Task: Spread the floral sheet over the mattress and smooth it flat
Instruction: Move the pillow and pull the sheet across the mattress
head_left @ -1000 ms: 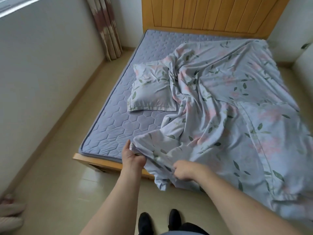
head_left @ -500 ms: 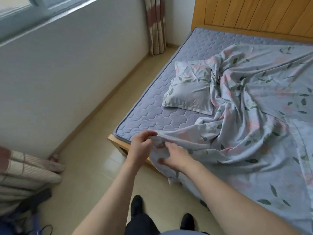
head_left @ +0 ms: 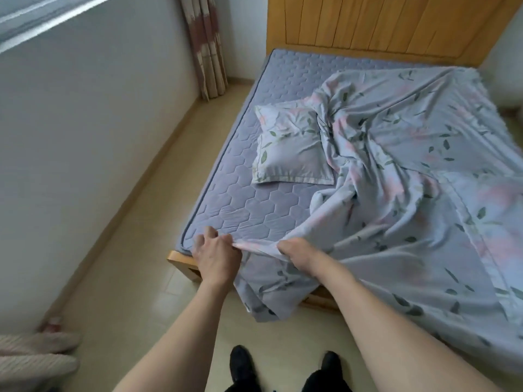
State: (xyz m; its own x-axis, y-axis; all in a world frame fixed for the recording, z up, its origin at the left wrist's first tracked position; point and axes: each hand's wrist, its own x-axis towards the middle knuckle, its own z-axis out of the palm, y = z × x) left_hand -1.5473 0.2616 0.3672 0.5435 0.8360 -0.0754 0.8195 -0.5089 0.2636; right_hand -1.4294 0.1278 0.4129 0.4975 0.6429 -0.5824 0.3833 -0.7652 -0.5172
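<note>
quilted mattress [head_left: 254, 210] under rumpled floral sheet [head_left: 396, 193], edge in both hands' grip

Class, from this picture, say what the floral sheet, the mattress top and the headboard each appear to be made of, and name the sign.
Floral sheet: thin woven cloth, likely cotton; it creases softly.
Mattress: quilted fabric, matt; stitched hexagons.
Headboard: wood or veneer, smooth; grain and vertical panel grooves.

One head-worn wide-angle view looks steeply down from the bed's foot toward the headboard [head_left: 382, 24].
</note>
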